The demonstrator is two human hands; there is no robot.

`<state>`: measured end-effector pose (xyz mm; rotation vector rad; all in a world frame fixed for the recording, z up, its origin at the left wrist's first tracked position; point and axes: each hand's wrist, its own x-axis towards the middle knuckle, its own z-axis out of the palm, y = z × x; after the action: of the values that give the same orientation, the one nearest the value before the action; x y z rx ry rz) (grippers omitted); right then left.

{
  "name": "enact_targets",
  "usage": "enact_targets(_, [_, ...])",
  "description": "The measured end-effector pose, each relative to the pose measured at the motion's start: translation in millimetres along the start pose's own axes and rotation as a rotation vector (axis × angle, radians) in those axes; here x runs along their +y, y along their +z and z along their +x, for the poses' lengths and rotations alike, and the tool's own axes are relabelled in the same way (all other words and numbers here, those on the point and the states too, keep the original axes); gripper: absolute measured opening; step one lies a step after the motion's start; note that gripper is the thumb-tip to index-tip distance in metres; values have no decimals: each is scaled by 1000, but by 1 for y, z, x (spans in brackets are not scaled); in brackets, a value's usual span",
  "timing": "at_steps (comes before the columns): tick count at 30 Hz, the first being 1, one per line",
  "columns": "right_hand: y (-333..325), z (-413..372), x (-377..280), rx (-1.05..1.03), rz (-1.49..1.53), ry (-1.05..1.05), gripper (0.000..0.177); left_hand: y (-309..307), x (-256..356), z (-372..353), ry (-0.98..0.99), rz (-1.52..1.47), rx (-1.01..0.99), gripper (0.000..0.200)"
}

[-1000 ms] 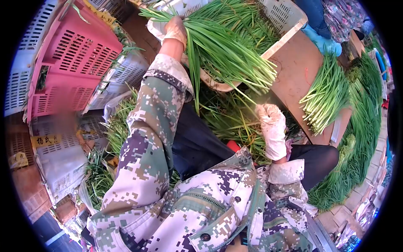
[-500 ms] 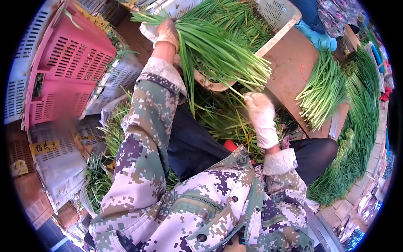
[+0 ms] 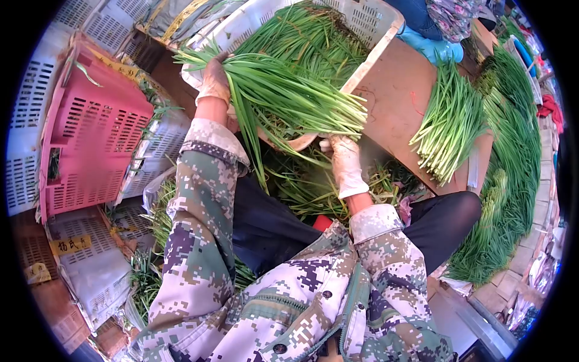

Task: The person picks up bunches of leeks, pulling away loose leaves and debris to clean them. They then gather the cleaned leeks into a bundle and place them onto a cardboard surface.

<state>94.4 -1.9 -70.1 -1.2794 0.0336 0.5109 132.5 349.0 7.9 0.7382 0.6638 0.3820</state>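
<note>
My left hand (image 3: 215, 81), in a thin pale glove, grips a bunch of garlic chives (image 3: 295, 96) by its leafy part. The pale stem ends point right, and some long leaves droop below. Just under those stem ends is my gloved right hand (image 3: 345, 161). Its fingers are closed; whatever they pinch is hidden, though a loose leaf runs toward them. Behind the bunch stands a white plastic crate (image 3: 381, 53) with more chives (image 3: 313, 36) in it. Loose leaves (image 3: 301, 187) lie below, between my legs.
To the right, a brown board (image 3: 395, 81) carries another chive bunch (image 3: 449, 123). A long heap of chives (image 3: 512, 163) lies beyond it on paving. Pink (image 3: 99, 127) and white crates (image 3: 90, 259) stand at left. A co-worker's blue-covered leg (image 3: 431, 45) is at the top right.
My right hand has moved left, in under the stem ends. The single stalk that stretched down to its fingers no longer shows there. The whole view has shifted a little.
</note>
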Motion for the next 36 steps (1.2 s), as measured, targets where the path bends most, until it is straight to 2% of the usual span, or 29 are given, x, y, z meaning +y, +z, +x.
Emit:
enact_targets(2, [-9, 1, 1, 45, 379, -24, 14, 12, 2, -16, -9, -27, 11, 25])
enact_targets(5, [-38, -7, -31, 32, 570, 96, 20, 21, 7, -27, 18, -21, 8, 25])
enact_targets(6, [-62, 0, -33, 46, 715, 190, 21, 21, 8, -28, 17, -20, 6, 25])
enact_targets(8, [-73, -9, -59, 150, 798, 107, 20, 19, 12, -29, -23, -107, -42, 24])
enact_targets(11, [-91, -14, -77, 79, 734, 14, 19, 18, 16, -31, -48, -142, -109, 22])
enact_targets(14, [-90, -10, -77, 142, -14, -32, 18, 19, 19, -37, -59, -193, -197, 21])
enact_targets(16, [-85, 1, -72, 95, -35, 50, 28, 21, 21, -45, 14, -190, -209, 21])
enact_targets(18, [-75, 19, -66, 154, -201, -4, 32, 27, 20, -61, 55, -194, -210, 22])
enact_targets(19, [-75, 37, -55, 151, -199, -6, 32, 27, 22, -64, 59, -196, -237, 22])
enact_targets(21, [-77, 69, -35, 73, -143, -381, 32, 19, 25, -53, 49, -229, -333, 22])
enact_targets(22, [-73, 67, -45, 71, -143, -384, 32, 21, 26, -55, 52, -230, -334, 22])
enact_targets(24, [-54, 49, -81, -280, 216, -44, 32, 23, 27, -63, 80, -220, -414, 21])
enact_targets(25, [-49, 43, -89, -286, 340, 95, 30, 28, 28, -65, 71, -270, -474, 21])
enact_targets(26, [-54, 52, -75, -234, 351, 49, 31, 30, 29, -68, 77, -272, -473, 21])
enact_targets(29, [-66, 34, -78, -286, 347, 128, 36, 32, 29, -75, 129, -297, -460, 19])
enact_targets(32, [-79, 25, -80, -352, 430, 66, 40, 32, 28, -76, 137, -298, -525, 19])
enact_targets(33, [-81, 21, -87, -407, 368, 31, 42, 36, 27, -80, 154, -303, -454, 19])
enact_targets(36, [-79, 8, -109, -494, 236, 17, 47, 37, 28, -82, 118, -352, -474, 18])
